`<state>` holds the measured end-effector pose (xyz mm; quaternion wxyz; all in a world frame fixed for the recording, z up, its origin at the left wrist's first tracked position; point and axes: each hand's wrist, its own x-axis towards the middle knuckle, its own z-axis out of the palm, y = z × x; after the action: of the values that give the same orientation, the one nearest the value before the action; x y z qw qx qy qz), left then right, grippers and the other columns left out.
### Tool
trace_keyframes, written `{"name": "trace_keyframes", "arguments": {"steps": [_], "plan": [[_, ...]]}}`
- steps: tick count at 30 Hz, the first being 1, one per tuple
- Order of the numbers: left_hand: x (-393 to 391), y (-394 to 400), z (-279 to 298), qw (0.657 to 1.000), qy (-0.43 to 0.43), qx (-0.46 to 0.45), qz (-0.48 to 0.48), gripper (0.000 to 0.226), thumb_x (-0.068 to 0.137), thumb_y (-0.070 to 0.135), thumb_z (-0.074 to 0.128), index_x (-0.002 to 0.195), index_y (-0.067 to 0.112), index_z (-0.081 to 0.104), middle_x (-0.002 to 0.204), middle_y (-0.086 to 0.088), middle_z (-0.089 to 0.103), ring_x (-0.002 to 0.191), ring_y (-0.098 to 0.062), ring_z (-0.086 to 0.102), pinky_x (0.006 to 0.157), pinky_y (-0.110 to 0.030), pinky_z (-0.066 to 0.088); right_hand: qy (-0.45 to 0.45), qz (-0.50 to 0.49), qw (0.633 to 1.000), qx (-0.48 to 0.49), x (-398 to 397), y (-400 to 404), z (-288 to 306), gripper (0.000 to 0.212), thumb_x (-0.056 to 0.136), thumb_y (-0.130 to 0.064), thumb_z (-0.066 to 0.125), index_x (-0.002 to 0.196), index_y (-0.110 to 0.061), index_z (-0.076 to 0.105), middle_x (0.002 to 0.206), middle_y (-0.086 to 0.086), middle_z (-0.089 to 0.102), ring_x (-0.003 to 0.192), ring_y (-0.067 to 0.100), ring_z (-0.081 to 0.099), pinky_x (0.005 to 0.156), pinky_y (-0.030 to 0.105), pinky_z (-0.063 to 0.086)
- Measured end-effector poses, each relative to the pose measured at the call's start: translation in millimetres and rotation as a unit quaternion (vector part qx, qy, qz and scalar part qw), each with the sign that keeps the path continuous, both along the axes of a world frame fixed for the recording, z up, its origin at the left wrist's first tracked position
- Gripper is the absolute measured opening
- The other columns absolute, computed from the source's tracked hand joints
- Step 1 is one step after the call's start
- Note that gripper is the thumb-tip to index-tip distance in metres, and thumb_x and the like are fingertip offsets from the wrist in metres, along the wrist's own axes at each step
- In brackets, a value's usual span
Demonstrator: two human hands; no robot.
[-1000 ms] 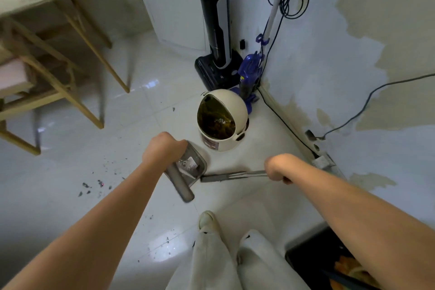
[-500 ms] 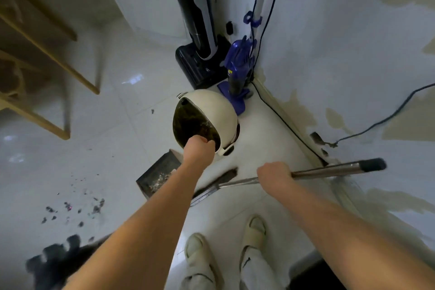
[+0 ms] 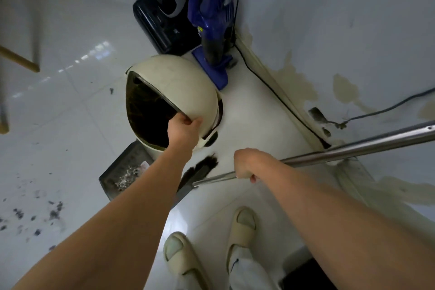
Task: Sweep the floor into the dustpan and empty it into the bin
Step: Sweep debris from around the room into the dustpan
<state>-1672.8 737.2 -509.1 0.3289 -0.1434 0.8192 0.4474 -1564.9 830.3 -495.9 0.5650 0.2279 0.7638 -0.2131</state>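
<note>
At bin point(image 3: 179, 87) rim, left hand point(image 3: 182, 128) pinches lid edge w/ curled fingers; right hand point(image 3: 247, 163) fist-grips broom handle point(image 3: 341, 152).

glossy white tile floor point(image 3: 70, 110), stained white wall point(image 3: 329, 30), wooden furniture leg point(image 3: 18, 60) at left.

Left forearm hides the dustpan's point(image 3: 122, 172) near corner and most of the broom head point(image 3: 202, 167); broom handle point(image 3: 353, 150) runs off frame right of the right grip point(image 3: 247, 165).
</note>
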Motion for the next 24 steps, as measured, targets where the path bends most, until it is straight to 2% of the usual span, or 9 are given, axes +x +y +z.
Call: {"name": "trace_keyframes", "arguments": {"steps": [2, 3, 5, 7, 8, 13, 16, 20, 24], "plan": [[7, 10, -4, 1.000, -0.008, 0.023, -0.012, 0.010, 0.085, 0.012, 0.070, 0.088, 0.011, 0.061, 0.092, -0.011, 0.067, 0.095, -0.034, 0.066, 0.091, -0.048, 0.054, -0.006, -0.019, 1.000, 0.001, 5, 1, -3, 0.033, 0.096, -0.010, 0.049, 0.065, -0.007, 0.037, 0.071, 0.007, 0.044, 0.063, 0.018, 0.044, 0.078, 0.032, 0.043], [13, 17, -4, 0.999, -0.012, 0.033, -0.016, 0.012, 0.085, 0.011, 0.071, 0.082, 0.013, 0.060, 0.089, -0.009, 0.066, 0.095, -0.033, 0.066, 0.090, -0.049, 0.054, -0.002, -0.023, 1.000, 0.005, 7, 4, -4, 0.030, 0.096, -0.012, 0.049, 0.068, -0.005, 0.039, 0.069, 0.006, 0.041, 0.059, 0.017, 0.041, 0.076, 0.032, 0.042], [27, 31, -5, 0.998, -0.024, 0.052, -0.028, 0.019, 0.084, 0.009, 0.072, 0.075, 0.017, 0.058, 0.083, -0.006, 0.066, 0.095, -0.032, 0.067, 0.090, -0.048, 0.054, 0.005, -0.028, 1.000, 0.008, 13, 7, -4, 0.013, 0.095, -0.013, 0.048, 0.088, -0.003, 0.050, 0.069, 0.006, 0.042, 0.057, 0.017, 0.041, 0.071, 0.031, 0.041], [44, 44, -7, 0.996, -0.034, 0.067, -0.051, 0.021, 0.084, 0.009, 0.073, 0.071, 0.016, 0.057, 0.079, -0.007, 0.066, 0.092, -0.034, 0.068, 0.089, -0.050, 0.055, 0.002, -0.040, 0.999, -0.001, 25, 12, -6, 0.020, 0.094, -0.014, 0.048, 0.110, -0.006, 0.057, 0.069, 0.007, 0.047, 0.056, 0.017, 0.044, 0.067, 0.031, 0.042], [51, 50, -8, 0.995, -0.038, 0.074, -0.062, 0.021, 0.083, 0.009, 0.073, 0.070, 0.014, 0.058, 0.079, -0.010, 0.067, 0.091, -0.036, 0.068, 0.088, -0.051, 0.055, -0.001, -0.048, 0.999, -0.004, 31, 16, -7, 0.023, 0.094, -0.015, 0.048, 0.113, -0.006, 0.058, 0.068, 0.007, 0.051, 0.055, 0.018, 0.047, 0.066, 0.031, 0.044], [90, 81, -7, 0.984, -0.057, 0.084, -0.146, 0.017, 0.085, 0.011, 0.073, 0.075, 0.017, 0.060, 0.091, -0.014, 0.070, 0.092, -0.030, 0.068, 0.089, -0.048, 0.055, -0.014, -0.089, 0.996, -0.011, 70, 40, -13, 0.016, 0.094, -0.018, 0.048, 0.099, -0.008, 0.060, 0.065, 0.006, 0.060, 0.047, 0.017, 0.052, 0.055, 0.027, 0.045], [112, 98, -3, 0.972, -0.060, 0.086, -0.209, 0.016, 0.086, 0.011, 0.071, 0.080, 0.018, 0.058, 0.093, -0.011, 0.069, 0.092, -0.028, 0.068, 0.089, -0.047, 0.055, -0.027, -0.108, 0.994, -0.021, 94, 51, -10, 0.025, 0.096, -0.020, 0.046, 0.109, -0.006, 0.062, 0.066, 0.005, 0.060, 0.047, 0.016, 0.049, 0.050, 0.027, 0.042], [143, 123, 3, 0.949, -0.065, 0.088, -0.297, 0.014, 0.088, 0.012, 0.069, 0.097, 0.013, 0.059, 0.095, -0.012, 0.068, 0.097, -0.031, 0.066, 0.092, -0.046, 0.054, -0.034, -0.158, 0.986, -0.026, 128, 63, -15, 0.030, 0.096, -0.022, 0.046, 0.117, -0.008, 0.062, 0.065, 0.003, 0.059, 0.049, 0.014, 0.050, 0.050, 0.027, 0.042], [168, 142, 0, 0.935, -0.054, 0.087, -0.340, 0.011, 0.088, 0.010, 0.068, 0.093, 0.014, 0.058, 0.077, -0.002, 0.062, 0.081, -0.022, 0.061, 0.086, -0.042, 0.054, -0.026, -0.197, 0.980, -0.015, 155, 69, -21, 0.030, 0.098, -0.022, 0.045, 0.116, -0.007, 0.063, 0.067, 0.004, 0.057, 0.054, 0.014, 0.050, 0.049, 0.025, 0.041]]}}
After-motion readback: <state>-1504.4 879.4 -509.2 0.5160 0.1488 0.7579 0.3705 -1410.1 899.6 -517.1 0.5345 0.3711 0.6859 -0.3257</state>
